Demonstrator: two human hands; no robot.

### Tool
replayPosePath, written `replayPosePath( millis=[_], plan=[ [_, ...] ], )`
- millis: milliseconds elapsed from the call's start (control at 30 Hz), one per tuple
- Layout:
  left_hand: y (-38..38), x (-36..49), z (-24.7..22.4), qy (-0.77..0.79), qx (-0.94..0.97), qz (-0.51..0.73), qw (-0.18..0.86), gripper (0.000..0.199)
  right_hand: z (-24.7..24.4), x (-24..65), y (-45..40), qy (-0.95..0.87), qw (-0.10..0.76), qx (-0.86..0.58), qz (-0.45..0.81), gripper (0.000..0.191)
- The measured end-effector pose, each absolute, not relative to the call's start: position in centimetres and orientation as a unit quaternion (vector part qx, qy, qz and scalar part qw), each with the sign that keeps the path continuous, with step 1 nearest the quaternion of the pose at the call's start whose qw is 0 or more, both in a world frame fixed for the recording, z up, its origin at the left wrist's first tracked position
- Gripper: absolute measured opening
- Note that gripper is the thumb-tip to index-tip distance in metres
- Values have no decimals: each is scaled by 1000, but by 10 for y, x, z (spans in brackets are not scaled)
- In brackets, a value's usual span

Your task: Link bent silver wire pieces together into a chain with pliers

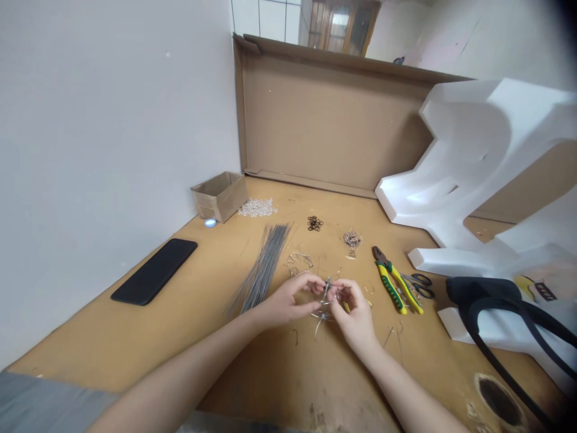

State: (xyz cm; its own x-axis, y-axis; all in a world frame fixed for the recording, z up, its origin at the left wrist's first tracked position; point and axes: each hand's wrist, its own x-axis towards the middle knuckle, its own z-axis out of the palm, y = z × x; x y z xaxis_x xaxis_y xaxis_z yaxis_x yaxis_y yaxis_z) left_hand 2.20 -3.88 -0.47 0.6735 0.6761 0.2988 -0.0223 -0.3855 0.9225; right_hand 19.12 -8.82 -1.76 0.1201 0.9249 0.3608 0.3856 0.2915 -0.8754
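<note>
My left hand (295,299) and my right hand (355,310) meet over the middle of the table, both closed in a pinch. Between their fingertips is a small twisted wire piece (327,287); its fine shape is partly hidden by the fingers. Just below it, thin wire ends (323,319) fan out. Bent wire pieces (298,260) lie beyond my left hand. To its left rests a bundle of straight grey wires (267,264). A yellow handle end (346,307) shows partly behind my right hand.
Pliers (395,279) and scissors (421,284) lie to the right. Farther back are dark rings (315,223), a wire coil (353,239), clear beads (258,207) and a cardboard box (220,195). A black phone (154,272) lies left; white foam (469,156) stands right.
</note>
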Motion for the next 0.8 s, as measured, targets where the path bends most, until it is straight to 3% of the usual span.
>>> replayPosePath(
  millis=[133, 400, 500, 633, 800],
  plan=[
    [-38, 23, -3, 215, 682, 332, 615, 28, -14, 191, -87, -610, 524, -516, 294, 19],
    [-39, 27, -6, 277, 712, 376, 525, 14, -7, 193, -91, -622, 513, -450, 384, 22],
    [-34, 28, -11, 255, 654, 388, 597, 16, -6, 194, -93, -624, 521, -432, 392, 24],
    [-27, 27, -16, 224, 535, 380, 720, 20, -9, 195, -94, -615, 559, -434, 347, 25],
    [-24, 25, -15, 196, 464, 377, 777, 21, -11, 194, -97, -624, 585, -465, 227, 23]
  ],
)
